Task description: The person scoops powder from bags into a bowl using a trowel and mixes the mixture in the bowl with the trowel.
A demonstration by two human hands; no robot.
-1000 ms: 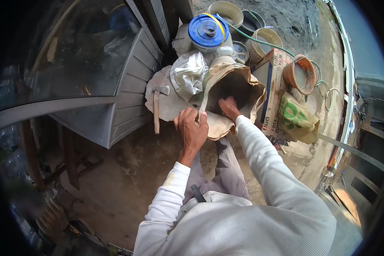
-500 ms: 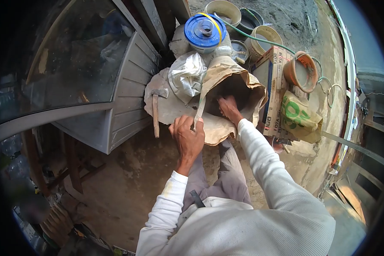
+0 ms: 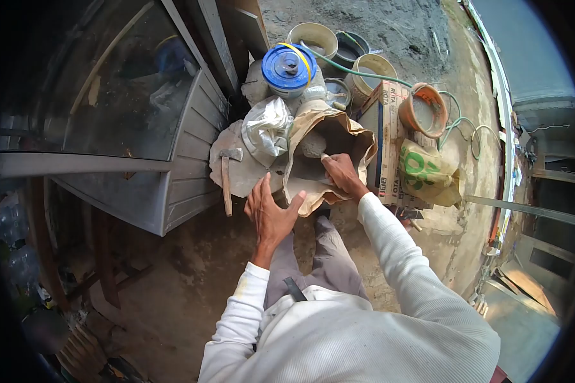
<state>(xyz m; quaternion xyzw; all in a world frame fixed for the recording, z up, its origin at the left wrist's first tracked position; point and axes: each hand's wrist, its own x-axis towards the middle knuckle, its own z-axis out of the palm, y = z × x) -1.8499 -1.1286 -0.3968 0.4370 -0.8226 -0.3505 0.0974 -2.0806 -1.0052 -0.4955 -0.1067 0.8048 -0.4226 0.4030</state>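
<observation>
Mid-frame, your right hand point(image 3: 343, 174) grips an apparent scoop point(image 3: 313, 145) inside the bag point(image 3: 326, 113); your left hand point(image 3: 273, 220) spreads nearby, perhaps to steady it.

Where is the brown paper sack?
In the head view, the paper sack is above centre, right of the white bag and left of the ROTA carton, the right hand at its mouth.

outdr bldg site by looks: grey sandy heap point(image 3: 402, 29), orange bucket point(image 3: 407, 117), hammer point(image 3: 227, 179), lg paper sack point(image 3: 317, 199).

Left hand point(image 3: 272, 220) unclenched, grey lump point(image 3: 313, 144) now visible
</observation>
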